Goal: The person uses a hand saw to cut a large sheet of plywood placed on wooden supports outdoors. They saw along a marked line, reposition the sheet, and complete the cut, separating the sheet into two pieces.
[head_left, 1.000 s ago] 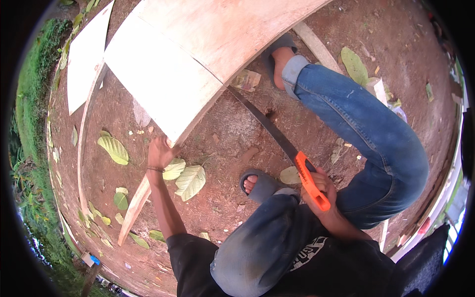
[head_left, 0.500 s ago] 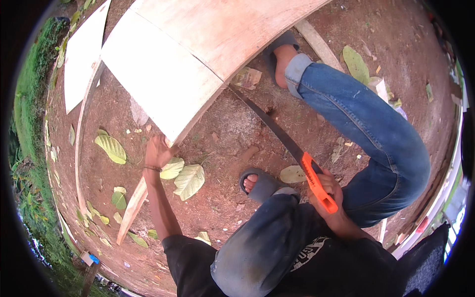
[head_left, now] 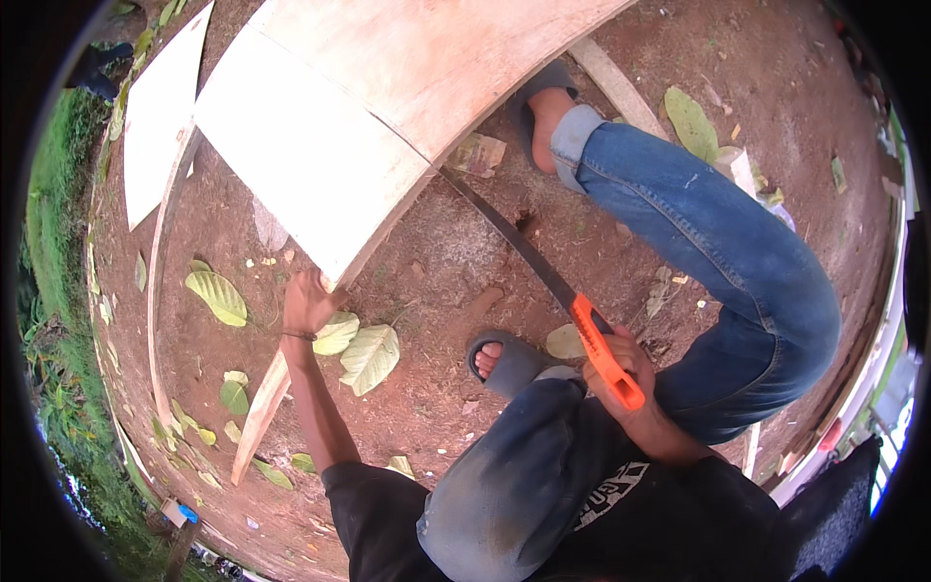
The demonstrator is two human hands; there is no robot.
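A pale plywood board spans the upper middle, with a thin cut line running across it to the near edge. My left hand grips the board's lower left corner, fingers wrapped at the edge. My right hand holds a handsaw by its orange handle. The dark saw blade slants up and left to the board's edge, where it meets the cut line; its tip is hidden there.
My feet in grey sandals rest on reddish dirt among fallen leaves. Another white panel and long wooden battens lie at left. Grass runs along the far left, where a dark shape, perhaps someone's leg, shows near the top.
The saw and my right hand slid back down-right, then moved up-left again. My left hand stays on the corner. The dark shape at top left has grown more visible.
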